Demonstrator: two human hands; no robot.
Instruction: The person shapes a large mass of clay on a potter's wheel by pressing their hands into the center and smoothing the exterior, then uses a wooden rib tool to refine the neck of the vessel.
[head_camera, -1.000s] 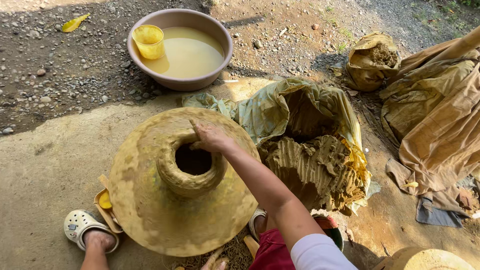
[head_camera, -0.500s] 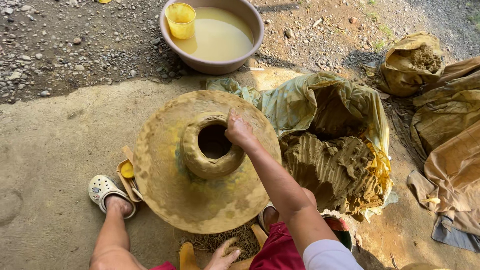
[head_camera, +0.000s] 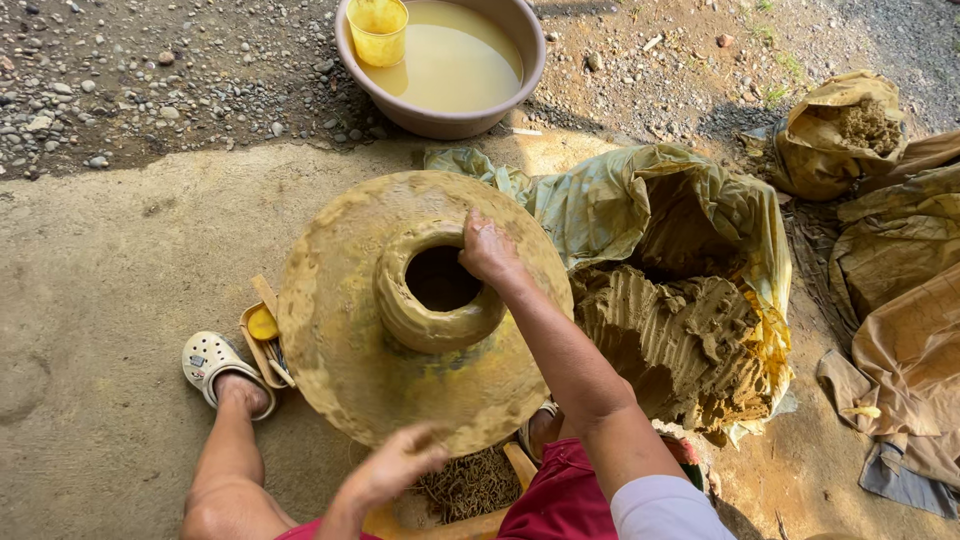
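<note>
Right hand (head_camera: 487, 248) pinches the rim of the clay pot (head_camera: 438, 298), fingers over the lip at the right side of the opening, thumb side outward. Left hand (head_camera: 392, 468) sits at the near edge of the turntable disc (head_camera: 350, 370); blurred, fingers loosely curled against the rim, can't tell if it actually grips.

Pot: one, short thick-walled ring, wet ochre clay, dark hollow centre, sits mid-disc. Disc is round, clay-smeared, rough.

Packages: one crumpled yellow-green plastic sheet (head_camera: 690, 210) right of the disc, open around a lump of grooved grey-brown clay (head_camera: 670, 340). One smaller tan bag (head_camera: 835, 135) upper right, open, coarse clay inside. Brown cloth or sacking (head_camera: 905, 300) at the right edge.

Top: one round brown basin (head_camera: 440, 120) of murky water, one yellow plastic cup (head_camera: 378, 28) standing in it.

One pale perforated clog (head_camera: 212, 362) on the left foot, beside a small tray (head_camera: 262, 340) of tools. Ground: concrete near, gravel beyond.
</note>
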